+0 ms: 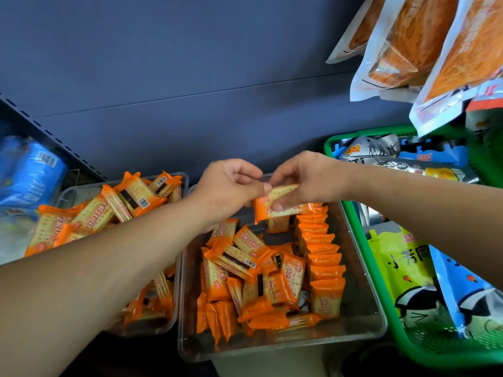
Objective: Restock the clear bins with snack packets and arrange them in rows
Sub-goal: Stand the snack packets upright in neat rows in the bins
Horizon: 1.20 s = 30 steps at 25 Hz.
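— First entry?
— Listed as left hand (228,186): curled, thumb and forefinger pinching one end of a packet (280,202). Then right hand (304,178): curled too, thumb under and fingers over the same packet.

— Packet itself?
— Flat, oblong, glossy orange film with crimped ends and a printed picture of a pale, dotted cracker. Held tilted above the far end of the middle bin (363,270), clear of the contents below.

— Middle bin?
— Clear rigid plastic, rectangular, rounded corners, scuffed walls. Along its right side, a row (321,257) of like packets standing on edge, face to face, from near end to far end. To the left of that, a heap (245,276) of the same packets lying at all angles (some showing barcodes and a dark stripe).

— Next to it?
— Just beside, a left bin (81,189), same clear plastic, filled with a loose pile (89,216) of identical packets, partly hidden under the left forearm.

— Remainder?
— On the right, a green plastic basket (330,144) with perforated walls, holding large printed pouches. Above it, hanging bags (413,42), white-edged with orange fronts. Far left, a crinkled blue bag (30,175), blurred. Behind everything, a matt dark-blue panel (190,77).
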Tool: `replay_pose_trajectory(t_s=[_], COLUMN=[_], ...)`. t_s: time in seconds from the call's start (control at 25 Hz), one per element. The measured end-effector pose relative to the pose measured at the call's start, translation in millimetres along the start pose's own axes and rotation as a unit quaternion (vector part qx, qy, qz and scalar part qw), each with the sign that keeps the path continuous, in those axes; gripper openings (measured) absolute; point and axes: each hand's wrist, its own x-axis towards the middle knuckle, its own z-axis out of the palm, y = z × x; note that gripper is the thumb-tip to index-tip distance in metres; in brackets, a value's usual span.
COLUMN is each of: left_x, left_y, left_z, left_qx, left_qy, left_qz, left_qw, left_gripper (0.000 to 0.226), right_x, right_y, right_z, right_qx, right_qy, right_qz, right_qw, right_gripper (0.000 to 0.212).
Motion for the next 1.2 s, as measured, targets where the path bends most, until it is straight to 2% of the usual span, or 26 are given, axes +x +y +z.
replay_pose_trajectory(t_s=[0.04,0.08,0.12,0.2,0.24,0.32,0.4,0.52,0.68,0.8,0.92,1.04,1.2], left_x=[3,4,4,-1,-2,-2,3,6,9,6,-5,-17,-28], left_y=[-3,-10,-22,-47,-56,-64,-62,-68,-71,-66,-62,-47,-23], left_z=[0,1,3,14,20,35,48,65,64,66,66,49,15], left_qx=[0.025,0.099,0.204,0.386,0.432,0.461,0.468,0.508,0.480,0.483,0.452,0.401,0.397], left_qy=[0.013,0.010,-0.031,-0.183,-0.251,-0.333,-0.378,-0.378,-0.358,-0.353,-0.322,-0.322,-0.202], left_qz=[0.015,0.039,0.067,0.088,0.093,0.079,0.026,0.022,-0.024,-0.040,-0.038,-0.023,-0.005], left_qw=[0.999,0.994,0.976,0.900,0.862,0.819,0.799,0.774,0.800,0.800,0.831,0.857,0.895], left_gripper=[0.003,0.010,0.016,0.019,0.021,0.048,0.080,0.091,0.085,0.080,0.059,0.044,0.039], right_x=[1,1,1,-1,-2,-3,-3,-2,0,-4,-4,-7,-8], right_y=[1,4,8,19,25,35,42,49,45,38,37,31,20], right_z=[-1,-2,-1,-1,-1,0,-2,-4,-7,-7,-11,-15,-14], right_qx=[-0.017,-0.022,-0.021,-0.015,-0.012,0.024,0.093,0.144,0.175,0.197,0.189,0.199,0.209], right_qy=[-0.004,0.004,0.017,0.044,0.054,0.083,0.105,0.109,0.102,0.096,0.102,0.072,0.055], right_qz=[0.010,0.024,0.038,0.055,0.055,0.051,0.067,0.087,0.082,0.068,0.074,0.074,0.072], right_qw=[1.000,0.999,0.999,0.997,0.997,0.995,0.988,0.980,0.976,0.973,0.974,0.975,0.974], right_gripper=[0.031,0.027,0.023,0.022,0.024,0.027,0.028,0.026,0.025,0.027,0.029,0.032,0.031])
